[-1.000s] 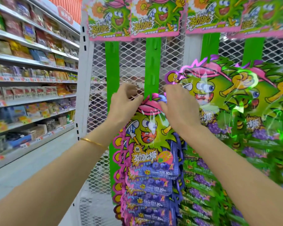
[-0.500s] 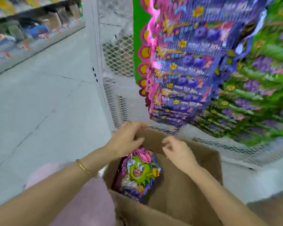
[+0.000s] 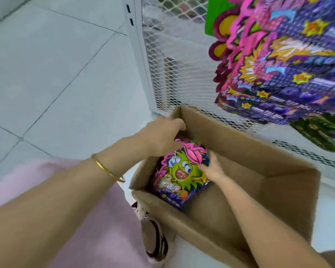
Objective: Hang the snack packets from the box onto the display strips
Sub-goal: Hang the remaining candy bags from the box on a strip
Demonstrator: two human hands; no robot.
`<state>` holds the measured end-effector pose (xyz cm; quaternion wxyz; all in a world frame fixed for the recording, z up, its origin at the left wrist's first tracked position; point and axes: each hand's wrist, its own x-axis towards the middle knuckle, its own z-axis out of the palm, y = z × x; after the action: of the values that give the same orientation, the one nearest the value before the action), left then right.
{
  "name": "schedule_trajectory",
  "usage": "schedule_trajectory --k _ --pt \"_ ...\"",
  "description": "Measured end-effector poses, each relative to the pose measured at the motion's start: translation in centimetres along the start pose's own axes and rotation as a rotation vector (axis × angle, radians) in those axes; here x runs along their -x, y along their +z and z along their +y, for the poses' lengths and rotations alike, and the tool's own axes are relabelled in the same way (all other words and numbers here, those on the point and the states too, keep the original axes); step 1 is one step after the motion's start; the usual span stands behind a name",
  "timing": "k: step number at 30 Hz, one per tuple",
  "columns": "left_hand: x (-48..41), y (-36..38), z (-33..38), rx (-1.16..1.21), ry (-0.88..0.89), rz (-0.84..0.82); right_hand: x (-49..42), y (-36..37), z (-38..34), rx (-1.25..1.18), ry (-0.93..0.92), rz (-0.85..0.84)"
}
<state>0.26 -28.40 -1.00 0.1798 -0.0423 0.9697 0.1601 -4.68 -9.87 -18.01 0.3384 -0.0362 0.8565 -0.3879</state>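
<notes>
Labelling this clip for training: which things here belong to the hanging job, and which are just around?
Job: box, boxed packets, hung packets, strip, left hand, right hand.
Around: mesh, floor, shoe, bracelet.

Matt brown cardboard box (image 3: 240,144), glossy foil-like snack packet (image 3: 180,175), white metal mesh (image 3: 162,60).

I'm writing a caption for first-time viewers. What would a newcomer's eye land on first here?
The bright snack packet with a green cartoon face, lying in the cardboard box at centre, the right hand gripping its edge and the left hand at its top. Next, the purple and pink hung packets overlapping at upper right.
</notes>
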Motion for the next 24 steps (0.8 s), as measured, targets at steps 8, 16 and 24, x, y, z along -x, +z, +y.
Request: schedule_trajectory --k 8,16,24 --pt "0.2 -0.5 -0.1 0.079 -0.011 -0.03 -0.2 -0.2 1.1 0.059 -0.018 0.134" --pt "1.5 -0.5 1.8 0.126 0.094 -0.006 7.3 -5.5 -4.4 -0.123 -0.24 0.0" --pt "5.2 -5.3 6.9 0.435 0.255 0.216 17.6 -15.3 -11.6 -0.024 -0.392 0.068"
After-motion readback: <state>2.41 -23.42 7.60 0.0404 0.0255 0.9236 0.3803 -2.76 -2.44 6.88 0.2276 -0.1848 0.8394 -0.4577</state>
